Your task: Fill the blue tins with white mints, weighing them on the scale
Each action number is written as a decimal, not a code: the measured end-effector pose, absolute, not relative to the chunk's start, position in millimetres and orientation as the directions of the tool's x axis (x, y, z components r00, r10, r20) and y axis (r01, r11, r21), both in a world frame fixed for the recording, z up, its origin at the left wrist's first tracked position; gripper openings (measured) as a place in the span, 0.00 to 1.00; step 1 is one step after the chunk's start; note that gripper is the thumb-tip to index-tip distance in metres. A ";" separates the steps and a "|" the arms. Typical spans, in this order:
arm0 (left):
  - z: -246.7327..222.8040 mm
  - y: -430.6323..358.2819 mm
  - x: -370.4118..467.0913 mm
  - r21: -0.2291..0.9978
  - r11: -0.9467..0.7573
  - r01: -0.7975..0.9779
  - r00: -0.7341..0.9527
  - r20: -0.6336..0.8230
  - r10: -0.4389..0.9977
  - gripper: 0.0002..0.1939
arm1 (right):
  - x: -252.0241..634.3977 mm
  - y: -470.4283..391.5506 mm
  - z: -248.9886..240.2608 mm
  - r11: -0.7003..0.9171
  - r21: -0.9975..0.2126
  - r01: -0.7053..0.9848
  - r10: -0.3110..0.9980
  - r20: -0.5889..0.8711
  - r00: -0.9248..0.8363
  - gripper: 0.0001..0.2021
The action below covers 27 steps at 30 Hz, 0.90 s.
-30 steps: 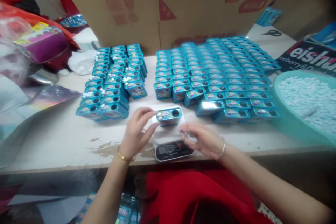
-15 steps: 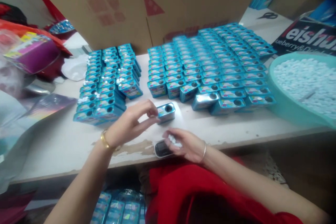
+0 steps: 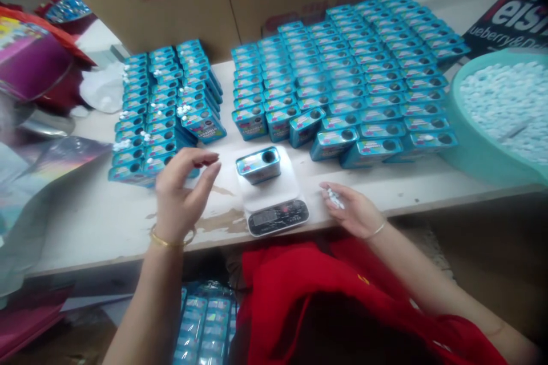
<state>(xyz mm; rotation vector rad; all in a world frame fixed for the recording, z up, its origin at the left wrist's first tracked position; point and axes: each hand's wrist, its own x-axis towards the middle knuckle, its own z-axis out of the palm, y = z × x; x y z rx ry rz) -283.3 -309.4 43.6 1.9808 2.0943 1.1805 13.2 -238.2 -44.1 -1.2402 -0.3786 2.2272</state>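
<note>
A blue tin (image 3: 258, 166) with a round dark hole in its top stands on the white platform of a digital scale (image 3: 278, 218). Left of the tin, my left hand (image 3: 183, 191) is raised with thumb and fingers apart and nothing between them. My right hand (image 3: 353, 208) is to the right of the scale, palm up, its fingers curled around several small white mints (image 3: 335, 198). Neither hand touches the tin or the scale. The scale's display is too blurred to read.
Rows of blue tins (image 3: 342, 80) fill the back of the table. A smaller group (image 3: 158, 108) at left has white mints on some tops. A turquoise basin (image 3: 466, 142) of mints stands at right. Behind is a large cardboard box (image 3: 188, 5); packed tins (image 3: 201, 325) sit below the table.
My left hand has let go of the tin and drawn back to the left. My right hand has moved right with the mints, uncovering the scale. The view has tilted downward.
</note>
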 end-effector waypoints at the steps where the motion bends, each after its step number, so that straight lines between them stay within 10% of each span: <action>1: 41.3 -309.1 -284.1 0.527 -0.088 0.845 -0.195 0.458 0.867 0.07 | 16.6 -239.6 -47.9 -0.795 -0.509 -0.332 0.607 -0.680 -0.412 0.07; 22: 48.7 -263.8 -270.0 0.378 -0.374 0.847 0.324 0.190 0.927 0.17 | 13.5 -255.8 -62.0 -0.729 -0.628 -0.272 0.684 -0.650 -0.330 0.16; 27: 97.6 -197.6 -319.2 0.191 -0.311 0.931 0.185 0.487 0.854 0.19 | 3.0 -255.6 -60.4 -0.716 -0.659 -0.231 0.698 -0.677 -0.231 0.22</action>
